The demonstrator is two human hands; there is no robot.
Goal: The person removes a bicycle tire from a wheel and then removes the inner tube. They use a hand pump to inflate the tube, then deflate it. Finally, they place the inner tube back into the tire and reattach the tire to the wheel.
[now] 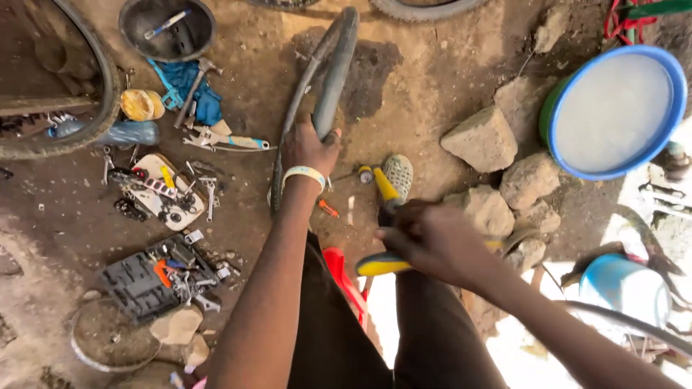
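Your left hand [308, 148], a pale band on its wrist, is closed round the black inner tube [328, 86] just above the middle of the frame; the tube loops up from your grip to the top edge and back down along the hand's left side, so it seems you hold it off the dirt, probably to keep it clean and its valve end within reach. Your right hand [432, 241], lower and right of centre, is wrapped shut on the yellow-and-black handle of a pump [386, 189] whose body runs up toward your foot in a grey perforated shoe [397, 175]; the shoe looks set at its base to steady it, though motion blur hides the exact contact. Whether the pump is joined to the tube I cannot tell. You appear to sit on something red [344, 277] showing between your knees. At left the tools lie spread within arm's reach: an open dark case of bits [148, 277] at lower left, a pale board [162, 191] strewn with small spanners above it, pliers [227, 139] and a hammer [196, 83] on a blue cloth [194, 90], and a black bowl [167, 29] holding one tool at the top. A wheel's tyre [108, 86] curves down the upper left edge. At upper right a blue-rimmed basin [614, 112] of cloudy water sits beside rocks [484, 138], and a light blue bucket [626, 288] stands at lower right. No labels or signs can be made out.
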